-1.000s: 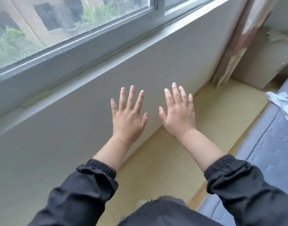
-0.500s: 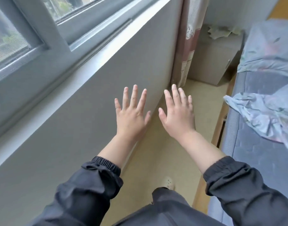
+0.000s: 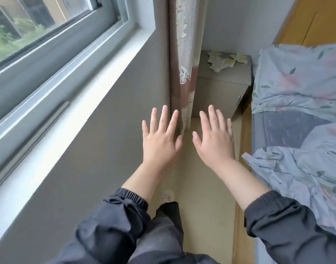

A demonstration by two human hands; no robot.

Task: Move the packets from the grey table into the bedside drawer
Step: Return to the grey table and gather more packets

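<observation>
Several pale yellowish packets lie scattered on top of a grey bedside table in the far corner, between the curtain and the bed. A small metal handle shows on the table's front; the front looks closed. My left hand and my right hand are held out in front of me in mid-air, backs up, fingers straight and spread, holding nothing. Both hands are well short of the table.
A grey wall and window sill run along the left. A brown patterned curtain hangs in the corner. A bed with a floral sheet fills the right. A narrow strip of beige floor leads toward the table.
The view has swung right along the wall, bringing the curtain, bedside table, packets and bed into fuller view. Both hands stay spread and empty in front of me.
</observation>
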